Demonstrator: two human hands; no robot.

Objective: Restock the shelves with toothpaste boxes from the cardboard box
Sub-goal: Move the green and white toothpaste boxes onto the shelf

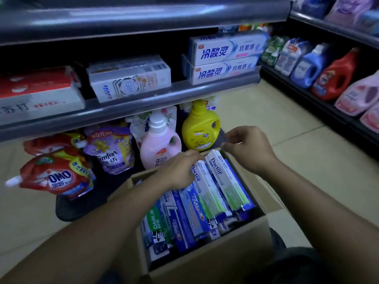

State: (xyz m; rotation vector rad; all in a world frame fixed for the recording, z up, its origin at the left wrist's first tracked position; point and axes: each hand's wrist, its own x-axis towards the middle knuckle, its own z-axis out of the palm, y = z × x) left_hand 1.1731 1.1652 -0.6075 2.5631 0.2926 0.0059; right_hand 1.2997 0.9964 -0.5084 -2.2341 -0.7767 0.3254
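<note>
Under both hands: the carton (205,261) on the floor, packed with toothpaste boxes (184,228) lying lengthwise, far ends tipped up.

We see the left hand (180,169) over the carton's far end, back up. Its fingers reach right onto the far end of the left Doctor box (205,185) and touch it. We can't tell if they curl round it (the back of the hand hides the underside).

We see the right hand (248,148) hovering just right of that, above the far end of the right Doctor box (225,179). Its fingers are curled, thumb close to forefinger. We can't tell whether it pinches anything, and contact with the box is unclear.

The two Doctor boxes sit side by side in the carton, the right one riding higher. Nearer us than the left hand, beside its forearm, are the Crest box (192,210) and the Darlie box (155,222).

- **Beyond the hands:** the pink bottle (160,146) stands just past the left hand, and the yellow bottle (200,130) stands between the two hands.
- **Left of the left hand:** the Comfort pouch (110,152), then the OMO pouch (57,177) further out.
- **Above the hands:** the shelf (143,95) carries two stacked white-blue boxes (225,51) over the right hand.
- **Well right of the right hand:** a red bottle (336,76) on another rack.
</note>
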